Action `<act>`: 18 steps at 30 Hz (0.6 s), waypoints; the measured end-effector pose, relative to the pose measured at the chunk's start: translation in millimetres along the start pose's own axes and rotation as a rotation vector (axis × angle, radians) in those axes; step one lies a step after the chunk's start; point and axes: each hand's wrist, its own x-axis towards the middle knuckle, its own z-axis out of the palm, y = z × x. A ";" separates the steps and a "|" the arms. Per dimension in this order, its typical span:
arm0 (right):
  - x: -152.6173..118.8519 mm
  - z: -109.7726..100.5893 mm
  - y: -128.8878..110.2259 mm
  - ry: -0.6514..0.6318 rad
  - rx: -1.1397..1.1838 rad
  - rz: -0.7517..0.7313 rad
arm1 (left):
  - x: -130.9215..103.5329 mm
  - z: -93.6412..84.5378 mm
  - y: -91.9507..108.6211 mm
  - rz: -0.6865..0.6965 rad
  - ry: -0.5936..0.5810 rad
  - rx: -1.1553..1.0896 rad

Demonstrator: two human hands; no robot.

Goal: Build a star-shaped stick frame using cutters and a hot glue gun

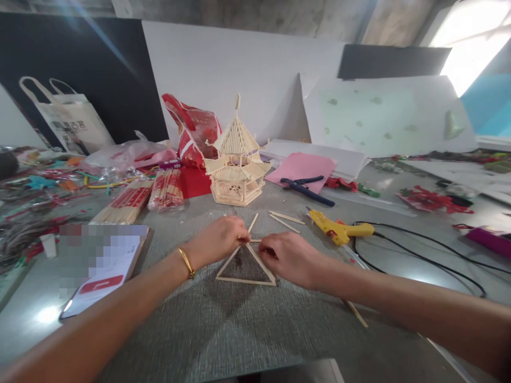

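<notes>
LH (224, 235) fingertips look pinched tog. on L end of short cross stick (256, 241), right by apex of stick triangle (245, 281). RH (289, 258) fingers curled at its R end, just beside triangle's R side; can't tell if clamped, contact hidden. Triangle lies flat on table (223, 335), apex at the grip, base on wearer's side. Another stick (253, 222) just beyond grip; 2 loose sticks (287, 217) farther, to R. Glue gun (339, 230) R of grip, nozzle pointing away; pagoda model (238, 178) beyond.

Step i/h prob. lining up cross stick at apex. For a clean job: both ends level, light press so sides don't splay, RH knuckles off R side, tips clear of any hot glue (none discernible).
</notes>
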 end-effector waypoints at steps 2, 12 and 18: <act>-7.1 -0.3 4.2 0.010 0.023 -0.008 | -0.6 4.7 -1.1 0.035 0.018 0.000; -49.2 12.9 6.3 0.056 0.023 -0.126 | -0.8 12.1 -5.1 0.113 0.032 0.005; -54.2 26.1 6.5 0.124 -0.195 -0.243 | -0.8 16.5 -6.3 0.136 0.060 0.023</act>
